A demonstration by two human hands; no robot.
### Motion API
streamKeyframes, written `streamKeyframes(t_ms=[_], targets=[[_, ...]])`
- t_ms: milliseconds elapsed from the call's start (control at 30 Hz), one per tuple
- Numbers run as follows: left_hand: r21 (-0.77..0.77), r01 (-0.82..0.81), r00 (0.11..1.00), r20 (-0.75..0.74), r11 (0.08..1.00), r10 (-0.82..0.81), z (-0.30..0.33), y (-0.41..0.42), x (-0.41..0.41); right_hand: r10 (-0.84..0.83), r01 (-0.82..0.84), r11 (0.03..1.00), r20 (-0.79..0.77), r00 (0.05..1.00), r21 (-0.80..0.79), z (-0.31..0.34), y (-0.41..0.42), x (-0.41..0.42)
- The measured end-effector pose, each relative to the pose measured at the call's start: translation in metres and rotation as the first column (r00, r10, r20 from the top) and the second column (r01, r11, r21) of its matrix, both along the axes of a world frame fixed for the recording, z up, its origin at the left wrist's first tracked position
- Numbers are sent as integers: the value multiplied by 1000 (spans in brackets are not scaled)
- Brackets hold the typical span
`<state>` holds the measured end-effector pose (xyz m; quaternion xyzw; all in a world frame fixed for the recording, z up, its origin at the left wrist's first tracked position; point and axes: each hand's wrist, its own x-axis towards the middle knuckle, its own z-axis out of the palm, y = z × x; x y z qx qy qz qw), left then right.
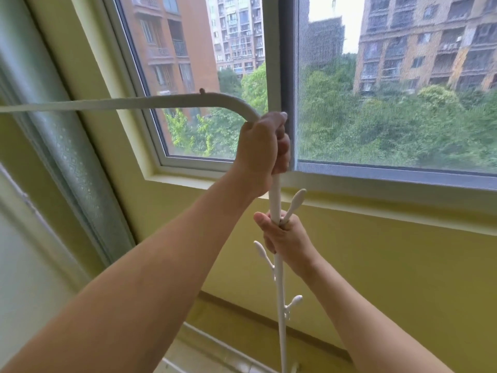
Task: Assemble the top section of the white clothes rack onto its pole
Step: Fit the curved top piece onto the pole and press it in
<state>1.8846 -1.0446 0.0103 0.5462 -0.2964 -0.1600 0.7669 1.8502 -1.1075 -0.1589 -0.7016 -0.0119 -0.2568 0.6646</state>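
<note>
I note a white rack pole [280, 292], white top section [134, 103], yellow-green wall [403, 265], and white window frame [161, 146].

Layout before the window [215, 76]: the pole [281, 305] stands upright at centre, near the far wall [403, 265]. The top section [134, 103] extends left from above the pole. The left hand [262, 152] sits above the right hand [285, 235] on the pole; pegs [295, 200] branch left and right.
</note>
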Motion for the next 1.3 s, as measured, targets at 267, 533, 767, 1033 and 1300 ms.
streamKeyframes(t_ms=[267,533,767,1033,1300], targets=[[30,6,1000,11,1000,-6,0,-1,-4,107,-109,994,-66,992,-18,2,-12,-4],[156,-39,997,75,987,28,3,13,-7,215,-222,973,-122,969,-55,7,-20,-7],[284,-259,951,242,923,193,-10,20,-28,300,-321,941,-182,936,-103,10,-29,-9],[370,-492,860,349,788,373,-22,9,-49,316,-389,880,-278,907,-272,23,-39,-17],[400,-584,809,358,706,466,-25,-1,-57,332,-465,792,-359,872,-397,28,-57,-22]])
